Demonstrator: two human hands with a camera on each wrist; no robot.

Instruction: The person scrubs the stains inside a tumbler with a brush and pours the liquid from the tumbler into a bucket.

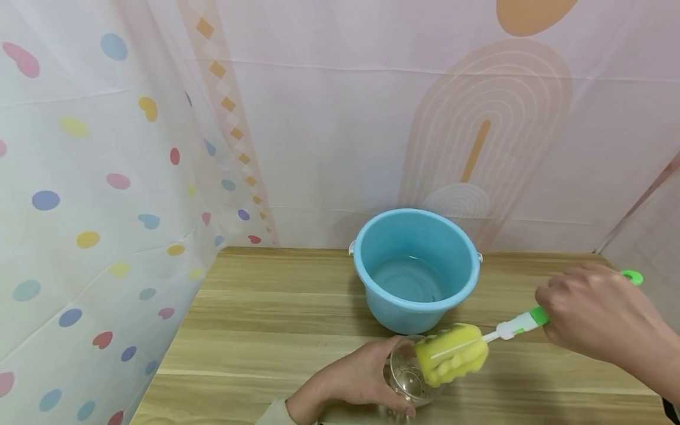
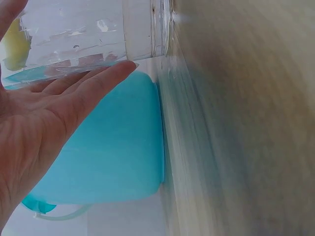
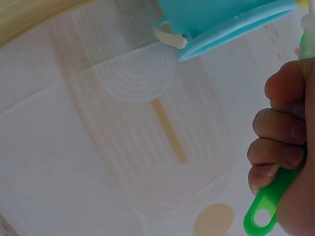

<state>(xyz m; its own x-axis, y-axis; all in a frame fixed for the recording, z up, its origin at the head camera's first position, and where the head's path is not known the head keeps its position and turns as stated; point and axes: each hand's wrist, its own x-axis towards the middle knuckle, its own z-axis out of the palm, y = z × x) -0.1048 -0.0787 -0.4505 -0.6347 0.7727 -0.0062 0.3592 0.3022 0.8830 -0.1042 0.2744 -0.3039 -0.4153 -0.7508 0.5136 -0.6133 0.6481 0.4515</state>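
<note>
My left hand (image 1: 366, 375) grips a clear glass cup (image 1: 395, 378) around its side, thumb on the near side and fingers on the far side. In the left wrist view the cup (image 2: 93, 29) stands with its base at the wooden tabletop. My right hand (image 1: 600, 310) has its fingers wrapped round the green-and-white handle (image 1: 517, 325) of a sponge cup brush. The brush's yellow sponge head (image 1: 454, 354) is at the cup's mouth, tilted down to the left; how far it reaches inside I cannot tell. The green hanging loop (image 3: 261, 216) sticks out behind the right fist.
A light blue bucket (image 1: 409, 319) with some water in the bottom stands just beyond the cup on the wooden table (image 1: 255, 330). Patterned curtains (image 1: 329, 147) hang behind the table and along its left side.
</note>
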